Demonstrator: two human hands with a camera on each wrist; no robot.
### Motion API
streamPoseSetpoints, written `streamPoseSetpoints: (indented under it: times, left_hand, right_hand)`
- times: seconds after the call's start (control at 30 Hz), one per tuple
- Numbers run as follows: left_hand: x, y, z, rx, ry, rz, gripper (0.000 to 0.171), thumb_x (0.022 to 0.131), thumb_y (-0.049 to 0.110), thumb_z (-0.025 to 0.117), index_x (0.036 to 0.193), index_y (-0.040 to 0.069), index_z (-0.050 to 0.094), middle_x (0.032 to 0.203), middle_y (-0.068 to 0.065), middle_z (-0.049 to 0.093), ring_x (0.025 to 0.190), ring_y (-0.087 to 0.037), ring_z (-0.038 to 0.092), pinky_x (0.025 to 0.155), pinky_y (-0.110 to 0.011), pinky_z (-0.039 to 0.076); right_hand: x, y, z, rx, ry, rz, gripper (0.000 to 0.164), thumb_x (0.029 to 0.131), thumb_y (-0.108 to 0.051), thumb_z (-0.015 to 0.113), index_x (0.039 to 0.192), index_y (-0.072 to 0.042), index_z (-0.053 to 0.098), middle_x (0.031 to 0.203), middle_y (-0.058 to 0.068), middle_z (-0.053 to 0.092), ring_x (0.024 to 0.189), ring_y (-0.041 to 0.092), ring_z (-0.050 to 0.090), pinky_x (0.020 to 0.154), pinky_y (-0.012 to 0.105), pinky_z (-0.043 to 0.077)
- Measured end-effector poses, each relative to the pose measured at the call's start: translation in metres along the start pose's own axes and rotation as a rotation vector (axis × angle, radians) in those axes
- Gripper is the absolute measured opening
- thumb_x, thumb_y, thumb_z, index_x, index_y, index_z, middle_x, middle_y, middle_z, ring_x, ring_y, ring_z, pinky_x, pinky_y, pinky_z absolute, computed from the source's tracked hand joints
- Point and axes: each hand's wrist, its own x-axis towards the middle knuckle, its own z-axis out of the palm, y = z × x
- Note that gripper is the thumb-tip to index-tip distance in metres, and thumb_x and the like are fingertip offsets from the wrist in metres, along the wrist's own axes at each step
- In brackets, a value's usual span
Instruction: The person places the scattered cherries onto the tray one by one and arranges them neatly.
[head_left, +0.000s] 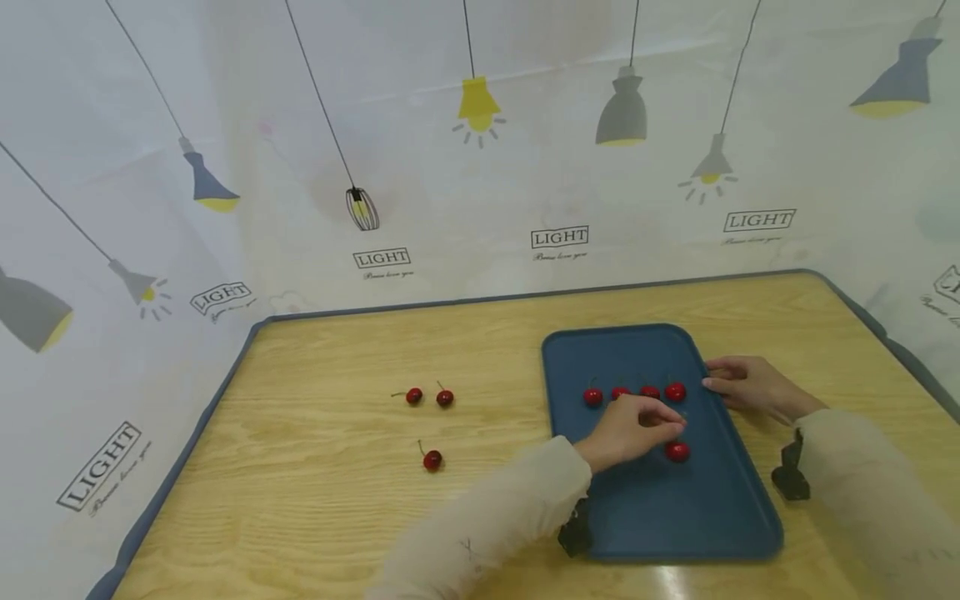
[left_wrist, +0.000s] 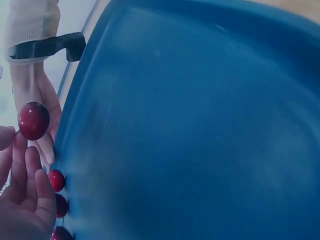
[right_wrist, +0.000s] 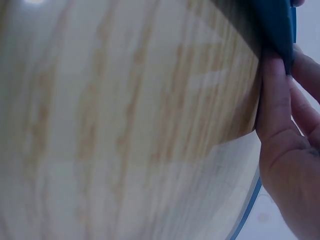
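Observation:
My left hand (head_left: 626, 429) is over the middle of the blue tray (head_left: 705, 521), pinching a red cherry (head_left: 677, 452) by its stem. In the left wrist view that cherry (left_wrist: 34, 121) hangs from between thumb and fingertip, while the other fingers curl loosely. Just beyond the hand, several cherries (head_left: 592, 397) lie in a row across the tray, partly hidden by the fingers. At the tray's right edge, my right hand (head_left: 757, 387) grips the rim. The right wrist view shows its thumb (right_wrist: 276, 100) and fingers on either side of the tray edge (right_wrist: 277, 30).
Left of the tray, two cherries (head_left: 414, 396) lie side by side on the wooden table (head_left: 315, 467), and a single cherry (head_left: 432, 460) lies nearer. A pale curtain (head_left: 450, 167) printed with lamps stands behind the table's dark blue edging.

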Motion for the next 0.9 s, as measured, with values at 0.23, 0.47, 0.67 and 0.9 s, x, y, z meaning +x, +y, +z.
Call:
streamPoseSetpoints:
  times: [0.23, 0.47, 0.67, 0.9]
  left_hand:
    - [0.010, -0.002, 0.022, -0.016, 0.078, -0.063, 0.011, 0.081, 0.016, 0.065, 0.087, 0.009, 0.071, 0.074, 0.008, 0.065, 0.059, 0.005, 0.051, 0.052, -0.013, 0.042]
    - [0.017, -0.003, 0.032, -0.070, 0.158, -0.117, 0.009, 0.077, 0.013, 0.069, 0.082, 0.007, 0.071, 0.065, 0.002, 0.065, 0.052, 0.002, 0.053, 0.050, -0.013, 0.040]
    - [0.020, -0.005, 0.039, -0.095, 0.205, -0.195, 0.008, 0.074, 0.012, 0.071, 0.079, 0.006, 0.072, 0.058, 0.000, 0.064, 0.050, -0.003, 0.055, 0.046, -0.015, 0.039]
    - [0.025, -0.004, 0.040, -0.031, 0.227, -0.216, 0.006, 0.073, 0.013, 0.072, 0.075, 0.007, 0.072, 0.057, 0.001, 0.063, 0.047, 0.000, 0.054, 0.045, -0.015, 0.040]
  right_hand:
    - [0.001, 0.000, 0.000, -0.031, 0.005, 0.025, 0.064, 0.088, -0.027, 0.056, 0.127, 0.017, 0.030, 0.107, 0.027, 0.052, 0.089, 0.021, 0.058, 0.073, 0.031, 0.049]
    - [0.001, -0.001, -0.001, -0.033, 0.005, 0.030, 0.063, 0.088, -0.025, 0.056, 0.127, 0.017, 0.031, 0.106, 0.027, 0.052, 0.088, 0.020, 0.058, 0.072, 0.031, 0.050]
    - [0.000, -0.003, 0.000, -0.016, 0.001, 0.027, 0.061, 0.088, -0.022, 0.056, 0.127, 0.017, 0.030, 0.105, 0.026, 0.053, 0.088, 0.020, 0.059, 0.072, 0.032, 0.050]
    - [0.000, -0.003, 0.000, -0.007, -0.003, 0.005, 0.058, 0.089, -0.020, 0.054, 0.127, 0.018, 0.029, 0.105, 0.025, 0.053, 0.088, 0.019, 0.059, 0.072, 0.030, 0.050]
